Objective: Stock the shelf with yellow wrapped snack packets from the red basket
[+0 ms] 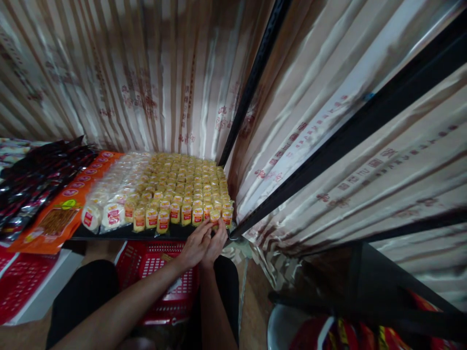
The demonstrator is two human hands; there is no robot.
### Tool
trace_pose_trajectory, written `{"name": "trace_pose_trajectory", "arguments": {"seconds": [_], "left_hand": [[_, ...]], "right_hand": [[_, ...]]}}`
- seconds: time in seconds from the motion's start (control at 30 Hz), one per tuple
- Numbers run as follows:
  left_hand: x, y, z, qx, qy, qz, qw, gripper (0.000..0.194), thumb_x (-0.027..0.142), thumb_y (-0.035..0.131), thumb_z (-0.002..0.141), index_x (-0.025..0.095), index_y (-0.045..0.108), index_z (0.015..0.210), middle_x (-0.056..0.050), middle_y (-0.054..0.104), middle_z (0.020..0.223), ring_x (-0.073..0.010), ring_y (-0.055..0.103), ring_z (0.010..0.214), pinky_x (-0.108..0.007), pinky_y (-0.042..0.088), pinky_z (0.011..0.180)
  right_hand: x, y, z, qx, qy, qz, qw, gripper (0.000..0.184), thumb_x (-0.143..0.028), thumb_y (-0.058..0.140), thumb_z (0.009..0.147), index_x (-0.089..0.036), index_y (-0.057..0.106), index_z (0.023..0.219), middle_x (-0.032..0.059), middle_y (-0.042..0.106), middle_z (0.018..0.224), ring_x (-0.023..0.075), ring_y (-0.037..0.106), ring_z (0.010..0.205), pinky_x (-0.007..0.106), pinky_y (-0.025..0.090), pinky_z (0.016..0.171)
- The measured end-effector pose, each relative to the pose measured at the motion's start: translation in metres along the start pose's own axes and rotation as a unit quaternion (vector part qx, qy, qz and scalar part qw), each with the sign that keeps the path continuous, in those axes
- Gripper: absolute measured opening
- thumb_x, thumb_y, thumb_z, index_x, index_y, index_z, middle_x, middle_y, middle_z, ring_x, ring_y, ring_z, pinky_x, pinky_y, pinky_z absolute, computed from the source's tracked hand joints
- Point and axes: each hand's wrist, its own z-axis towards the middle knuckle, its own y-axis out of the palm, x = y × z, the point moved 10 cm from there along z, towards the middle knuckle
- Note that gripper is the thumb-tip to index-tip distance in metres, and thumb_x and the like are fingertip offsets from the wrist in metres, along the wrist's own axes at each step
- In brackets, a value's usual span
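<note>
Rows of small yellow wrapped cakes (182,184) with red-and-white labels fill the right part of a dark shelf (120,234). At the front right corner, my left hand (197,245) and my right hand (215,241) come together at one wrapped cake (214,215). Their fingertips are closed on its lower sides, and it stands upright in the front row. Part of its label is hidden by the fingers. White wrapped cakes (114,215) stand just left of the yellow ones.
An orange snack bag (60,218) and dark shiny packets (40,180) lie farther left. A red basket (182,301) sits between the knees below the shelf. Black metal posts (251,82) and printed curtains (164,73) border the shelf. Colourful packets (365,335) show at lower right.
</note>
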Motion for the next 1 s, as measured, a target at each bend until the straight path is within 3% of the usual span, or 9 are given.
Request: {"name": "trace_pose_trajectory", "arguments": {"seconds": [0.37,0.67,0.77,0.9,1.0], "left_hand": [[0.003,0.003,0.003,-0.003,0.014,-0.009,1.000,0.039,0.025,0.037,0.087,0.017,0.052,0.122,-0.008,0.041,0.139,-0.0168,0.035,0.130,-0.037,0.025,0.112],[-0.011,0.006,-0.003,0.021,0.026,0.010,0.999,0.037,0.024,0.039,0.086,0.023,0.054,0.120,-0.005,0.047,0.135,-0.0189,0.036,0.130,-0.037,0.029,0.110],[-0.013,0.008,-0.003,0.021,0.026,0.011,0.999,0.038,0.024,0.037,0.086,0.019,0.054,0.120,-0.007,0.047,0.135,-0.0184,0.039,0.128,-0.038,0.030,0.109],[-0.006,0.005,-0.003,0.021,0.031,0.021,0.999,0.036,0.024,0.039,0.085,0.017,0.056,0.116,-0.010,0.047,0.134,-0.0196,0.041,0.126,-0.038,0.032,0.108],[0.002,-0.012,-0.014,0.073,0.047,0.024,0.996,0.030,0.020,0.039,0.083,0.016,0.062,0.103,-0.011,0.056,0.121,-0.0196,0.052,0.114,-0.037,0.039,0.100]], "right_hand": [[-0.002,0.003,-0.006,-0.009,-0.045,-0.024,0.999,0.049,-0.030,0.025,0.091,-0.013,0.033,0.136,0.0181,0.039,0.136,0.0235,0.033,0.128,0.046,0.031,0.101],[-0.002,0.001,-0.023,-0.011,-0.101,-0.046,0.994,0.048,-0.026,0.028,0.093,-0.021,0.023,0.140,0.0172,0.027,0.144,0.0243,0.024,0.134,0.049,0.031,0.101],[0.004,0.003,-0.023,-0.015,-0.096,-0.049,0.994,0.048,-0.027,0.026,0.093,-0.021,0.022,0.141,0.0175,0.027,0.144,0.0253,0.024,0.134,0.051,0.032,0.100],[0.000,0.002,-0.022,-0.025,-0.096,-0.040,0.994,0.045,-0.028,0.027,0.093,-0.017,0.028,0.137,0.0200,0.029,0.142,0.0267,0.026,0.133,0.052,0.032,0.099],[-0.009,-0.007,-0.032,-0.020,-0.075,-0.011,0.997,0.040,-0.029,0.032,0.091,-0.014,0.040,0.128,0.0206,0.036,0.136,0.0266,0.032,0.129,0.050,0.033,0.099]]}}
